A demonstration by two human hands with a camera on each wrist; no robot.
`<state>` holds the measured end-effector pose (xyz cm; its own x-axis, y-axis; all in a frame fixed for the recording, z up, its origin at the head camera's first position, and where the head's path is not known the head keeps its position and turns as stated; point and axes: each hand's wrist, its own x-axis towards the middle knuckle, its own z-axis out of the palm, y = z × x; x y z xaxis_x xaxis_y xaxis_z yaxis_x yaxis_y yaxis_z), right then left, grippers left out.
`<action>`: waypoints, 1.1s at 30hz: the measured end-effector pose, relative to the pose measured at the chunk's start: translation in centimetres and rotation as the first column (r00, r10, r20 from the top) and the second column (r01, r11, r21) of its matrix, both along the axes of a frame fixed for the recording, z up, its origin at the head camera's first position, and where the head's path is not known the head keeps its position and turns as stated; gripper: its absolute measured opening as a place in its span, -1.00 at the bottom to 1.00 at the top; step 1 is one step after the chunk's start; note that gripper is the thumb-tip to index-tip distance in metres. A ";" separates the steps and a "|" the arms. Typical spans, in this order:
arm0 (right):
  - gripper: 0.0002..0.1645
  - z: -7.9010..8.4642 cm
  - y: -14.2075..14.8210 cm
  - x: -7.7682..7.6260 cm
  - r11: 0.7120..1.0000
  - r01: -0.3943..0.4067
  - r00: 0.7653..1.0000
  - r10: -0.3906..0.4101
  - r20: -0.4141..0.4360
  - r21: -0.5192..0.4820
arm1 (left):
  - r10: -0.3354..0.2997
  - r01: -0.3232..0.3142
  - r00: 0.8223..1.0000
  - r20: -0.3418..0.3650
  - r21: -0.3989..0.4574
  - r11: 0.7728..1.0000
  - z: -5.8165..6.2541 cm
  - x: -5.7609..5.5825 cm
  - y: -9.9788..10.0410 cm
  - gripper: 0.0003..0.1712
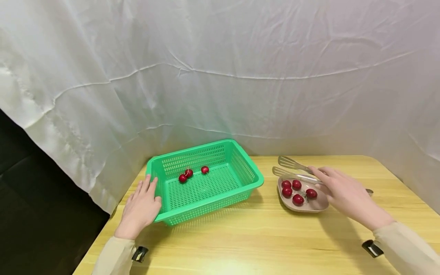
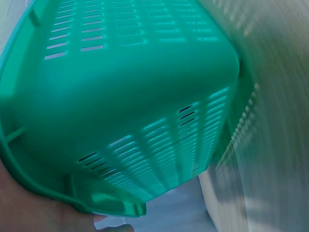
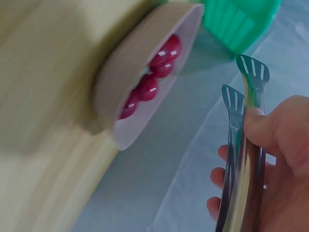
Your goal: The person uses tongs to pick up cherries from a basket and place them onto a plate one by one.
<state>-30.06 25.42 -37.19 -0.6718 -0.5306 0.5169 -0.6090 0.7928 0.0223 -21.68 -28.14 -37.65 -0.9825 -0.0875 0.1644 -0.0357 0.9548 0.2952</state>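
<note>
In the head view my left hand [image 1: 141,204] lies across the left rim of a green plastic basket [image 1: 209,201], its fingers fairly straight. Three red radishes [image 1: 204,170] sit on the basket's slotted floor. My right hand [image 1: 343,191] grips metal tongs [image 1: 302,177] with slotted heads, held over a pinkish bowl [image 1: 317,206]. Several radishes [image 1: 298,199] with thin roots lie in this bowl. The right wrist view shows the thumb and fingers around the tongs [image 3: 253,179], whose two heads stand slightly apart with nothing between them.
Both containers stand on a light wooden table [image 1: 220,244], the bowl to the right of the basket. A white cloth [image 1: 220,103] hangs behind the table's far edge. Dark surfaces [image 1: 41,214] lie past the table on the left.
</note>
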 end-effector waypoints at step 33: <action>-0.29 4.5 -12.9 -3.9 0.994 -0.112 0.987 0.111 0.117 0.005 | 0.002 -0.003 1.000 -0.003 -0.006 1.000 0.2 0.1 0.1 -0.27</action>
